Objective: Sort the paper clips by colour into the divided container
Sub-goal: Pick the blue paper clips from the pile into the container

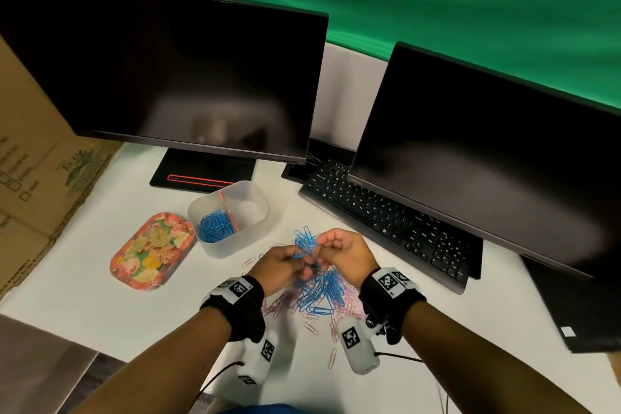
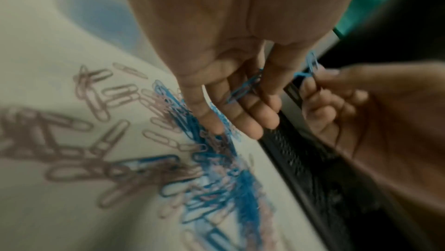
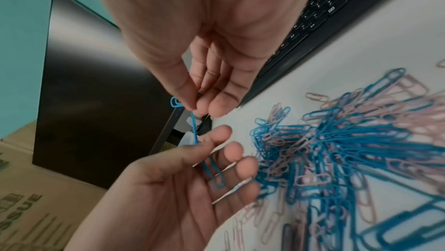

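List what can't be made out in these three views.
- Head view: the left hand and right hand cover part of the clip pile.
- Left wrist view: motion blur smears the pile; no count possible.
- Container: far compartment's contents unclear through the frosted wall.

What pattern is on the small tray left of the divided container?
A floral print, pink, yellow and green blooms inside a reddish-pink rim, on the tray; it shows best in the head view.
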A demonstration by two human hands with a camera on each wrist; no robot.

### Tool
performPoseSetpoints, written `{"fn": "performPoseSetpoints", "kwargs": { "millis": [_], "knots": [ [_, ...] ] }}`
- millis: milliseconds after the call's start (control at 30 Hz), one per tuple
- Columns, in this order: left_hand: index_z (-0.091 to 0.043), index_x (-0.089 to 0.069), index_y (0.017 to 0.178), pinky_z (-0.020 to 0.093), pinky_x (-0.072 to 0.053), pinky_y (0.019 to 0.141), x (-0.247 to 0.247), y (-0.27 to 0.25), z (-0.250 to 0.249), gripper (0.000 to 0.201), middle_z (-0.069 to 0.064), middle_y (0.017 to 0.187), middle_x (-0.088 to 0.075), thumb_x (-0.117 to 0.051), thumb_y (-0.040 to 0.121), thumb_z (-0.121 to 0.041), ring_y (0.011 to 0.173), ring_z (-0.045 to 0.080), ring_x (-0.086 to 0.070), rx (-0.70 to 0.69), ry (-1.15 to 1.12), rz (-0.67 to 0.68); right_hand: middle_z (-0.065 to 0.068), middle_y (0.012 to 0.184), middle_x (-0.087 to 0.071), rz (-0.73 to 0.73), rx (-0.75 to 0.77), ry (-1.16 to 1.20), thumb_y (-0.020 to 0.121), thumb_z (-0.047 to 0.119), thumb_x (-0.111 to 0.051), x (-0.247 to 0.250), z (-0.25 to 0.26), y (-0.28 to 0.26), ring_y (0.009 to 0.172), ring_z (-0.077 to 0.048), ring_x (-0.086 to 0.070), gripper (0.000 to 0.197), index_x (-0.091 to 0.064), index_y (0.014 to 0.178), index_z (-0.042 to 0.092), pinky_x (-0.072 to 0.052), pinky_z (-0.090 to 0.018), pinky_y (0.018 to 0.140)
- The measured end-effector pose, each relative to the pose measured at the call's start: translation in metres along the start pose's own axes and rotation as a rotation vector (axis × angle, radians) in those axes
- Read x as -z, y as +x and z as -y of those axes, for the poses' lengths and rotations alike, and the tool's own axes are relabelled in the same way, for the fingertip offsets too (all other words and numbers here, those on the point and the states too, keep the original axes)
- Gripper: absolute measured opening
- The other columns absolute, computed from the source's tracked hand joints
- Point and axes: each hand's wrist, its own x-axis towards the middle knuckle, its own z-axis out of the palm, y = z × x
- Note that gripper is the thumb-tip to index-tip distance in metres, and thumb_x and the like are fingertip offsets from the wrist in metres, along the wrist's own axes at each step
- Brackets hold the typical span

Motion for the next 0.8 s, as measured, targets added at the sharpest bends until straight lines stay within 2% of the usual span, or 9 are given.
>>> {"fn": "performPoseSetpoints", "kwargs": {
  "millis": [100,200,300,367,467,567,633,733,800],
  "knots": [
    [-0.004,-0.065,0.096,0.036,-0.049,0.075,-0.003,-0.002,-0.013,0.025,0.014,0.08,-0.066,-0.041,0.091,-0.001,0.075,0.028,-0.063,0.065,-0.404,-0.05,-0.007,0.063,-0.062,-0.034,0.034,-0.004,0.081,-0.012,-0.06,-0.004,0.005,0.003,0.046,-0.013,-0.055,0.022,-0.06,0.078,0.01,-0.048,-0.021,0.048],
    [-0.005,-0.059,0.103,0.033,-0.052,0.071,-0.009,-0.004,-0.028,0.024,0.014,0.089,-0.064,-0.04,0.089,-0.011,0.075,0.024,-0.063,0.06,-0.727,-0.078,-0.007,0.071,-0.069,-0.039,0.082,-0.127,0.08,-0.005,-0.064,-0.016,0.004,0.003,0.063,-0.018,-0.067,0.022,-0.066,0.075,0.017,-0.057,-0.03,0.062],
    [-0.007,-0.061,0.092,0.026,-0.049,0.055,-0.016,0.0,-0.036,0.019,0.011,0.078,-0.061,-0.046,0.094,-0.02,0.067,0.021,-0.058,0.101,-0.814,-0.186,-0.004,0.079,-0.073,-0.005,0.131,-0.32,0.078,0.005,-0.069,-0.024,0.006,-0.001,0.068,-0.01,-0.066,0.015,-0.072,0.085,0.018,-0.057,-0.024,0.073],
    [-0.007,-0.061,0.088,0.026,-0.044,0.053,-0.016,0.003,-0.036,0.018,0.012,0.072,-0.058,-0.046,0.095,-0.015,0.06,0.021,-0.053,0.131,-0.772,-0.265,-0.001,0.082,-0.073,0.032,0.136,-0.346,0.079,0.009,-0.07,-0.022,0.005,-0.002,0.071,-0.008,-0.067,0.015,-0.073,0.091,0.019,-0.056,-0.02,0.075],
    [-0.01,-0.059,0.081,0.028,-0.037,0.055,-0.009,0.008,-0.029,0.02,0.007,0.068,-0.053,-0.046,0.094,-0.014,0.054,0.018,-0.047,0.162,-0.602,-0.292,0.002,0.079,-0.072,-0.027,0.111,-0.437,0.081,0.015,-0.07,-0.002,-0.001,-0.003,0.071,-0.007,-0.065,0.01,-0.072,0.083,0.024,-0.052,-0.016,0.072],
    [-0.016,-0.054,0.064,0.026,-0.027,0.052,-0.003,0.012,-0.02,0.032,0.001,0.058,-0.041,-0.053,0.093,-0.03,0.049,0.017,-0.034,0.155,-0.244,-0.258,-0.001,0.079,-0.071,-0.063,-0.005,-0.673,0.081,0.016,-0.063,0.024,-0.016,-0.007,0.074,-0.013,-0.065,0.009,-0.072,0.083,0.017,-0.05,-0.018,0.072],
    [-0.018,-0.048,0.059,0.027,-0.031,0.057,-0.007,0.009,-0.016,0.039,0.002,0.055,-0.046,-0.058,0.09,-0.039,0.055,0.022,-0.044,0.086,0.142,-0.225,-0.002,0.082,-0.072,-0.029,-0.094,-0.793,0.08,0.022,-0.061,0.032,-0.031,-0.011,0.077,-0.018,-0.066,0.011,-0.072,0.082,0.02,-0.052,-0.021,0.071],
    [-0.022,-0.045,0.058,0.026,-0.039,0.071,-0.016,0.004,-0.003,0.042,0.013,0.081,-0.064,-0.059,0.088,-0.047,0.085,0.031,-0.061,-0.005,0.572,-0.156,0.0,0.087,-0.069,0.02,-0.163,-0.897,0.077,0.032,-0.064,0.029,-0.049,-0.017,0.079,-0.02,-0.064,0.009,-0.067,0.081,0.025,-0.052,-0.023,0.072],
    [-0.022,-0.048,0.061,0.025,-0.038,0.065,-0.021,0.004,0.004,0.038,0.004,0.073,-0.058,-0.053,0.091,-0.044,0.078,0.026,-0.058,-0.012,0.658,-0.1,-0.002,0.09,-0.067,0.034,-0.146,-0.959,0.079,0.038,-0.065,0.023,-0.056,-0.02,0.082,-0.022,-0.061,0.017,-0.064,0.087,0.023,-0.05,-0.024,0.073]
  ]
}}
